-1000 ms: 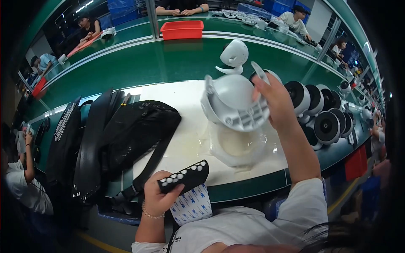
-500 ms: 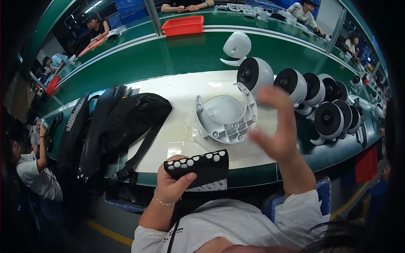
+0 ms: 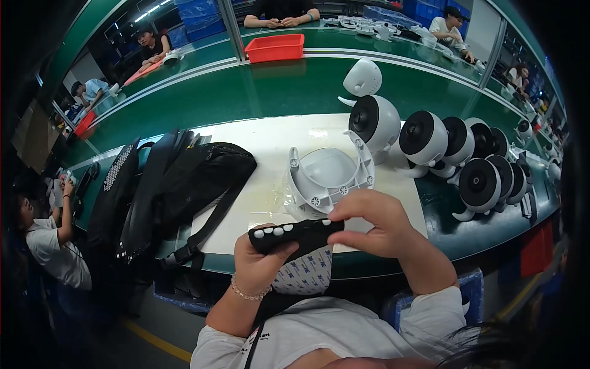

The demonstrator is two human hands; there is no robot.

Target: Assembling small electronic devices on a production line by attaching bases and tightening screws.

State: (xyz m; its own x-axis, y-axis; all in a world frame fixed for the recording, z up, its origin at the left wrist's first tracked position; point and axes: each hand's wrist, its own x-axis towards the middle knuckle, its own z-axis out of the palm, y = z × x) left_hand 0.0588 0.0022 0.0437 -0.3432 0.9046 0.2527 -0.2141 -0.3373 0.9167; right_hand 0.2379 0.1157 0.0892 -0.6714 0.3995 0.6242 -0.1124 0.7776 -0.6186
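Observation:
My left hand (image 3: 261, 261) is closed around a black adhesive sheet (image 3: 298, 237), bent over along its top. A row of round white spots shows on it, and its printed white backing hangs below. At the sheet's right end, the thumb and index finger of my right hand (image 3: 381, 224) pinch its edge; whether a small piece is between the fingertips I cannot tell. Just beyond the hands, a white plastic base (image 3: 332, 175) lies with its ribbed underside and round sockets facing up. Clear plastic film (image 3: 287, 190) is under its left side.
Black straps and mesh bags (image 3: 203, 166) lie at the left on the white mat (image 3: 270, 135) and green bench. Several white round devices with black faces (image 3: 424, 135) crowd the right. A red tray (image 3: 275, 49) stands at the back; other people work beyond and at the left.
My right hand has come down and left from above the base to the sheet's right end. The sheet has tilted, showing more backing and fewer white spots. The view has shifted slightly.

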